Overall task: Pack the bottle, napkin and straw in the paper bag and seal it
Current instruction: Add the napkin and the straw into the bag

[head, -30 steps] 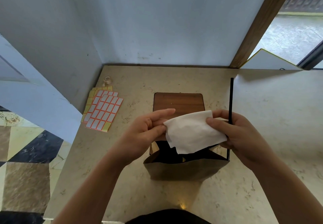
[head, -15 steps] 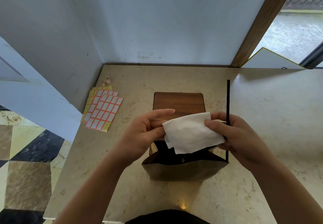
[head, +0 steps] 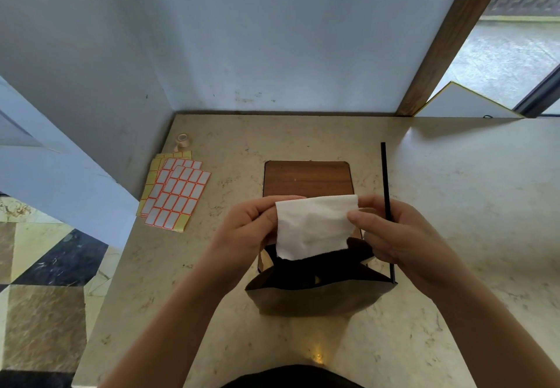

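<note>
A brown paper bag (head: 315, 299) stands open on the marble counter, its inside dark; no bottle shows in it. Just above its mouth I hold a white napkin (head: 313, 225) by both side edges. My left hand (head: 247, 230) pinches the napkin's left edge. My right hand (head: 400, 236) pinches the right edge and also grips a thin black straw (head: 385, 175), which stands nearly upright and runs down past the bag's right corner.
A brown wooden board (head: 307, 177) lies flat behind the bag. Sheets of orange-edged sticker labels (head: 175, 193) and a small tape roll (head: 181, 140) lie at the counter's left back corner. The counter's left edge drops to a tiled floor (head: 42, 296). Walls close the back.
The napkin has been turned squarer and spread a little wider between both hands. The straw's top has shifted slightly left, standing straighter.
</note>
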